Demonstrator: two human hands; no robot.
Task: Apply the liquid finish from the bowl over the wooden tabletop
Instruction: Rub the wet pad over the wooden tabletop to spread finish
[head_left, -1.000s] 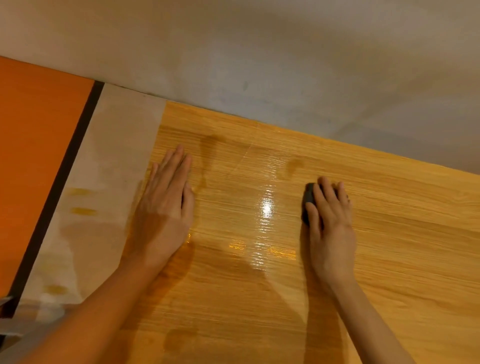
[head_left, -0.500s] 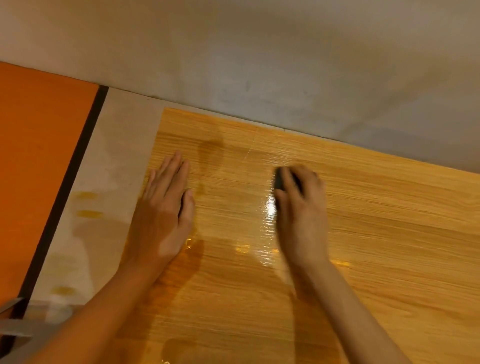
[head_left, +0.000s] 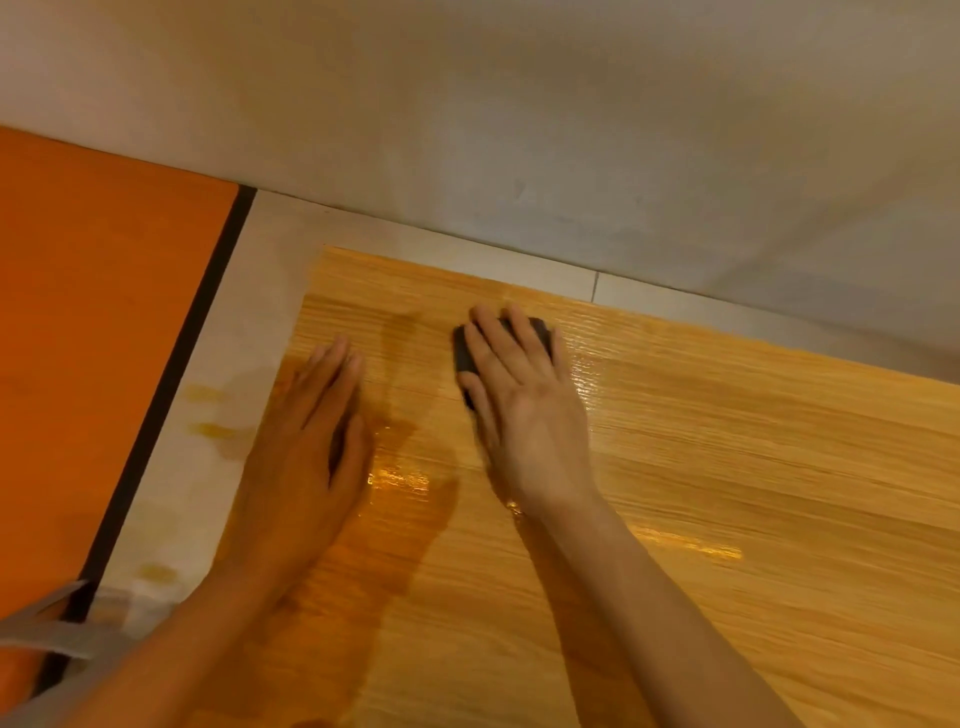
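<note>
Two bare hands on a wet wooden tabletop, the right one on a dark pad near the far left corner.

Nearest, both forearms reach in from the near edge across the wooden tabletop (head_left: 727, 467), whose grain shines with wet liquid finish (head_left: 400, 478) pooled between the wrists. The left hand (head_left: 306, 457) lies flat by the left edge, fingers straight and together, palm down, holding nothing. Farther in, the right hand (head_left: 524, 410) presses down on a dark pad (head_left: 465, 353), fingers spread and lightly bent over its top, thumb along its left side. The pad sits on the tabletop close to the far left corner. No bowl or other container is in view. Left of the tabletop runs a pale strip (head_left: 171, 493) with amber drips, then an orange panel (head_left: 93, 338). Beyond the far edge stands a grey wall (head_left: 519, 130).
</note>
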